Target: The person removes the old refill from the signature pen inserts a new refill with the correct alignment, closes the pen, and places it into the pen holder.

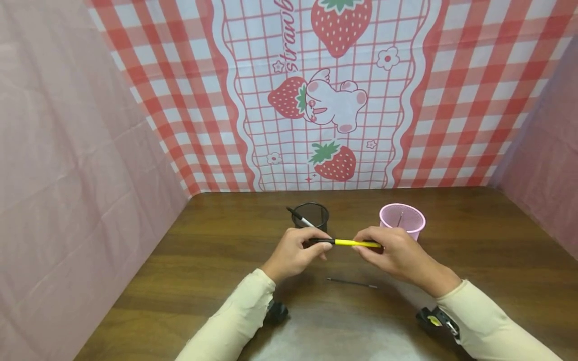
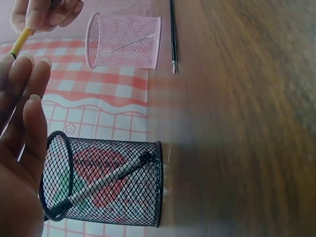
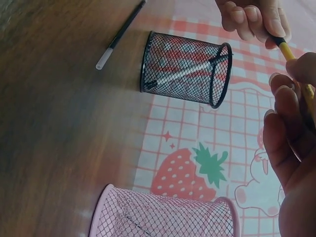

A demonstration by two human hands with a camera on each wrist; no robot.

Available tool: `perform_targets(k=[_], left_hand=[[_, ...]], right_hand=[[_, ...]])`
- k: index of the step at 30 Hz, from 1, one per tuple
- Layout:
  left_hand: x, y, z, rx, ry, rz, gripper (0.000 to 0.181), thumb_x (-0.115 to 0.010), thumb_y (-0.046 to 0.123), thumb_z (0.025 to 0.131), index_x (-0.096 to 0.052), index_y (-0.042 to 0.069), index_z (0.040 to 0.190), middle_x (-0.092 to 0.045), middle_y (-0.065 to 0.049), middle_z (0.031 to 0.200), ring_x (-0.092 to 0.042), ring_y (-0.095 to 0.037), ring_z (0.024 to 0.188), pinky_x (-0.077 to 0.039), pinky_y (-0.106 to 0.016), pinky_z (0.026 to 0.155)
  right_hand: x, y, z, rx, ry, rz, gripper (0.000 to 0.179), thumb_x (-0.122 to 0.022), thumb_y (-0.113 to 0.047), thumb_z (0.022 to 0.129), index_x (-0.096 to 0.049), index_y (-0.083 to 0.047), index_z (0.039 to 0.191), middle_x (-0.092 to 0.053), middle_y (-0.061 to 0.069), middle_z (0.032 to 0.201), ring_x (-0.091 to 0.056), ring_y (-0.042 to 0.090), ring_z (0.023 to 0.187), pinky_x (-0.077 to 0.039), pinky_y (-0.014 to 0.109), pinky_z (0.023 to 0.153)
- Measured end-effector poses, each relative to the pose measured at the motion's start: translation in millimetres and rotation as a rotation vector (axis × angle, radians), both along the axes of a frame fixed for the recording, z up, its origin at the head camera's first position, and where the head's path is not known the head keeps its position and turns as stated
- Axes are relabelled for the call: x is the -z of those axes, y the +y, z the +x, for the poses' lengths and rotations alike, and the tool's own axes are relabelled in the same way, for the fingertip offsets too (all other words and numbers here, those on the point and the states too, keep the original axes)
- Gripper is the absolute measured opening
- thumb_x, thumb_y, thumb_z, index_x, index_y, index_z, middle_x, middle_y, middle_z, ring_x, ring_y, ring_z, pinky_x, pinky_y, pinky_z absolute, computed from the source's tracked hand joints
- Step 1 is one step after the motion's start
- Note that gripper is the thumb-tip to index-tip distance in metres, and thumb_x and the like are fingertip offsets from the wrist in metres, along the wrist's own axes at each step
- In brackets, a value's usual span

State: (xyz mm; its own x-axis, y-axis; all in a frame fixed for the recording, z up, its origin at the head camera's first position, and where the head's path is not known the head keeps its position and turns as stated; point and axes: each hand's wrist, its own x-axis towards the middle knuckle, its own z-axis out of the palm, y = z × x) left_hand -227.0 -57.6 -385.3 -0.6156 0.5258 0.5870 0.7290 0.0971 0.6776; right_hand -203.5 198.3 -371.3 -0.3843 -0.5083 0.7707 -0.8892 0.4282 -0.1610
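Note:
Both hands hold a yellow pen with a black end (image 1: 345,242) level above the table. My left hand (image 1: 292,254) pinches the black end between thumb and fingers. Farther right, the thumb and fingers of my right hand (image 1: 404,254) grip the yellow barrel, covering part of it. Below the hands a thin dark pen refill (image 1: 352,283) lies on the wood; a metal tip shows in the left wrist view and a pale end (image 3: 104,59) in the right wrist view.
Behind my left hand stands a black mesh cup (image 1: 310,203) with a white pen with black ends (image 1: 303,219) leaning in it. A pink mesh cup (image 1: 422,223) behind my right hand contains a thin rod (image 1: 400,219). A strawberry-print cloth (image 1: 289,140) hangs at the table's back.

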Motion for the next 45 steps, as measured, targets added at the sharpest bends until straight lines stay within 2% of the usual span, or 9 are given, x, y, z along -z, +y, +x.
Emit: perform_targets(k=[3, 7, 10, 17, 20, 26, 34, 42, 45], left_hand=[[3.0, -0.8, -2.7, 0.007, -0.006, -0.001, 0.012, -0.071, 0.003, 0.093, -0.073, 0.002, 0.104, -0.071, -0.008, 0.074, -0.068, -0.016, 0.062, -0.047, -0.021, 0.051], [8.7, -1.8, -7.8, 0.020, -0.006, -0.001, 0.012, -0.071, 0.009, 0.095, -0.074, 0.007, 0.106, -0.072, -0.001, 0.077, -0.069, -0.024, 0.064, -0.049, -0.022, 0.053], [10.3, -2.0, -9.9, 0.034, 0.013, 0.011, 0.013, -0.070, 0.013, 0.095, -0.074, 0.008, 0.107, -0.073, -0.001, 0.079, -0.070, -0.025, 0.066, -0.050, -0.023, 0.053], [9.5, -1.7, -11.3, 0.045, 0.034, 0.021, 0.012, -0.071, 0.012, 0.095, -0.074, 0.006, 0.106, -0.073, -0.002, 0.078, -0.070, -0.030, 0.066, -0.052, -0.023, 0.054], [9.7, -2.2, -11.3, 0.043, 0.038, 0.017, 0.012, -0.071, 0.011, 0.095, -0.074, 0.006, 0.106, -0.073, -0.001, 0.078, -0.070, -0.025, 0.066, -0.052, -0.024, 0.054], [8.0, -1.0, -10.0, 0.016, 0.034, 0.008, 0.011, -0.072, 0.009, 0.093, -0.074, 0.007, 0.104, -0.073, -0.001, 0.077, -0.066, -0.004, 0.066, -0.050, -0.023, 0.054], [8.0, 1.4, -8.1, -0.011, -0.008, 0.005, 0.011, -0.072, 0.000, 0.091, -0.072, -0.002, 0.102, -0.072, -0.013, 0.076, -0.064, 0.000, 0.065, -0.048, -0.020, 0.054], [7.4, -0.2, -7.6, 0.001, -0.056, 0.021, 0.011, -0.073, 0.006, 0.092, -0.074, 0.004, 0.103, -0.072, -0.004, 0.078, -0.070, -0.026, 0.065, -0.054, -0.025, 0.057], [7.9, -1.1, -7.5, 0.022, -0.060, 0.034, 0.011, -0.072, 0.009, 0.093, -0.074, 0.004, 0.104, -0.072, -0.005, 0.079, -0.070, -0.030, 0.065, -0.055, -0.026, 0.058]], right_hand=[[0.2, 0, -0.4, -0.004, -0.005, 0.004, 0.024, -0.063, -0.036, 0.099, -0.071, -0.014, 0.094, -0.066, -0.012, 0.081, -0.049, -0.003, 0.062, -0.042, 0.012, 0.053], [1.5, 1, -1.3, -0.012, -0.023, 0.011, 0.007, -0.072, -0.019, 0.090, -0.070, -0.014, 0.094, -0.066, -0.013, 0.081, -0.050, -0.003, 0.063, -0.044, 0.013, 0.054], [2.1, 1, -1.8, -0.013, -0.032, 0.015, 0.013, -0.075, -0.010, 0.084, -0.070, -0.014, 0.094, -0.065, -0.014, 0.080, -0.050, -0.003, 0.063, -0.044, 0.013, 0.055], [1.3, 1, -1.4, -0.006, -0.038, 0.022, 0.014, -0.076, -0.010, 0.084, -0.069, -0.015, 0.095, -0.062, -0.016, 0.079, -0.048, -0.004, 0.063, -0.042, 0.012, 0.054], [1.4, 0, -1.0, -0.010, -0.038, 0.018, 0.020, -0.077, -0.006, 0.081, -0.068, -0.015, 0.096, -0.062, -0.015, 0.079, -0.048, -0.004, 0.063, -0.041, 0.012, 0.054], [2.0, -1, -1.1, 0.009, -0.033, 0.007, 0.026, -0.079, -0.001, 0.075, -0.068, -0.015, 0.094, -0.062, -0.014, 0.079, -0.048, -0.003, 0.063, -0.041, 0.013, 0.054], [1.8, -1, 0.0, 0.035, -0.086, -0.012, 0.029, -0.081, 0.002, 0.072, -0.068, -0.015, 0.091, -0.062, -0.014, 0.079, -0.048, -0.001, 0.063, -0.040, 0.013, 0.055], [1.6, -2, 1.6, 0.054, -0.125, 0.005, 0.027, -0.081, -0.002, 0.076, -0.068, -0.019, 0.092, -0.059, -0.017, 0.078, -0.047, -0.001, 0.062, -0.039, 0.012, 0.055], [1.8, -2, 1.7, 0.042, -0.124, 0.007, 0.028, -0.081, -0.001, 0.076, -0.067, -0.019, 0.093, -0.059, -0.017, 0.078, -0.047, -0.001, 0.063, -0.039, 0.013, 0.055]])
